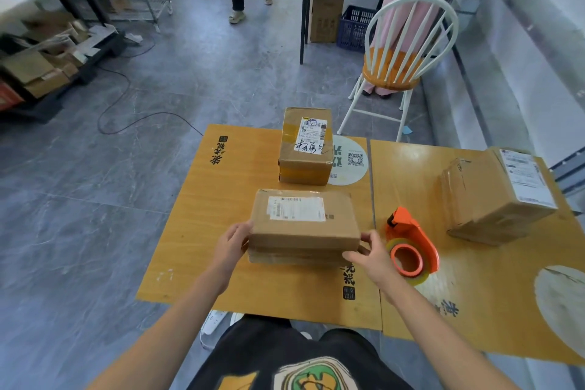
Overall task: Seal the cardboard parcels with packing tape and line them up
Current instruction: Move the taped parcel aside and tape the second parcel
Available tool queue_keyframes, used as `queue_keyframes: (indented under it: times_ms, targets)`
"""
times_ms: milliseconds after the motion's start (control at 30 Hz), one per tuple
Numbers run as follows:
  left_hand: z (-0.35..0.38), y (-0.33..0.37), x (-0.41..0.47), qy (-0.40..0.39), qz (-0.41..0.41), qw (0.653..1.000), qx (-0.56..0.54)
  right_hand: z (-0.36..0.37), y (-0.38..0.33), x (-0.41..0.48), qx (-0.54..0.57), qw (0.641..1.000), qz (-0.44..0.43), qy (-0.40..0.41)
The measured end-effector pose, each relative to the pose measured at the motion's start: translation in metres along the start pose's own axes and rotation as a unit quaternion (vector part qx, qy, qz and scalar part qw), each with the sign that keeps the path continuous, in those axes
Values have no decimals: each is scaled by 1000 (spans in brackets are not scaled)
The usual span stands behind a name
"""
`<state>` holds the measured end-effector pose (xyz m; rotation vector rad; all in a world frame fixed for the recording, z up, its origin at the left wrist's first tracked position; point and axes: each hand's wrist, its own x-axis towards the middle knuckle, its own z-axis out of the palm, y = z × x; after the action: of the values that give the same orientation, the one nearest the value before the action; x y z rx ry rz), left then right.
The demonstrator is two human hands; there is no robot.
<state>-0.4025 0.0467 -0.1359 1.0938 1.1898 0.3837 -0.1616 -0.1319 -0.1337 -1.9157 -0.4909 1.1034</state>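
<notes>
My left hand (232, 244) holds the left end of the flat cardboard parcel (304, 225), thumb up on the top edge. My right hand (375, 258) pinches its near right corner. I think I hold both ends so the box stays straight while I set it in place. It sits in the middle of the wooden table (202, 231), toward the near edge, label side up. The cardboard is brown and a bit dented, with a white paper label on top. A line runs along its near side. It may be tape, but I can't be sure.

Just past it, by the far edge, a second parcel (305, 146) lies with yellowish tape bands and black scribbles on its label. The two are close but not touching, one behind the other, like the start of a line.

The orange tape dispenser (411, 244) stands just right of my right hand, at the left edge of the next table (474, 279), easy to grab. Its roll is clear and shiny. A bigger parcel (493, 196) lies near that table's far edge, well apart from the others. I guess it comes next.
</notes>
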Motion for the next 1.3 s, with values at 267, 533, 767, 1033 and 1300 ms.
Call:
queue_keyframes:
  times_ms: [267,533,767,1033,1300]
  targets:
    - [0,-22,-3,30,16,994,107,8,34,-4,-9,998,57,-12]
    - [-7,-24,-7,75,-52,991,95,7,-11,21,-137,985,-79,72]
    - [-4,-28,-21,11,-177,984,32,22,-39,62,-388,911,-137,-4]
    - [22,-18,3,34,-109,993,1,-2,-29,55,-386,921,-51,-10]
    - [86,-5,9,-35,-13,990,133,-30,10,4,-224,974,38,19]
